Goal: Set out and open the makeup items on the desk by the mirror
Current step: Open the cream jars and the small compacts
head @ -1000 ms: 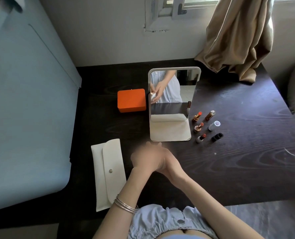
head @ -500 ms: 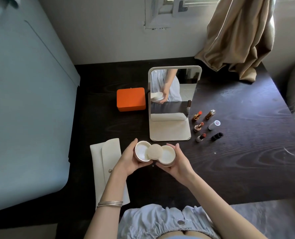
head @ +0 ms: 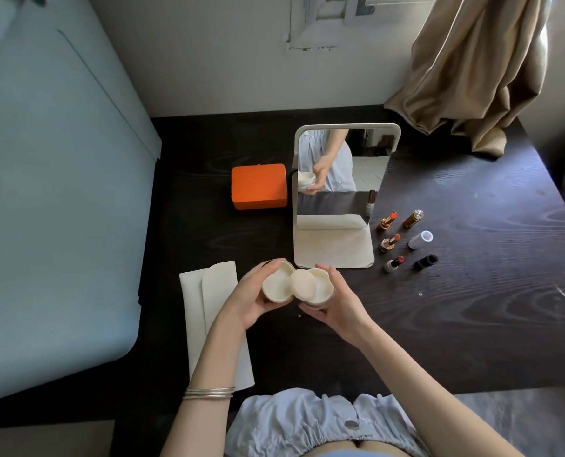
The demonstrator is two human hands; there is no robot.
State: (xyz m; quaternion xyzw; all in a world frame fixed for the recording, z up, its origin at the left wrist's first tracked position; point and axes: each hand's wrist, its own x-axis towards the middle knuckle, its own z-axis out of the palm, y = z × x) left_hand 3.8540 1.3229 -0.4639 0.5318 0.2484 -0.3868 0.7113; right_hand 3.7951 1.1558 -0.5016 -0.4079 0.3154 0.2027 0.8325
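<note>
The left hand [head: 244,300] holds the lid [head: 277,286]; the right hand [head: 338,306] grips the open powder jar [head: 319,286], its puff [head: 303,285] between them, above the counter [head: 472,324]. Best kept level, then set down beside the lipsticks [head: 390,240] beyond the right hand.

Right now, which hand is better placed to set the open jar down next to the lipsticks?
Right. The right hand already grips the open cream jar and is on the side nearer the lipsticks, which stand right of the mirror. The left hand holds the lid on the far side.
</note>
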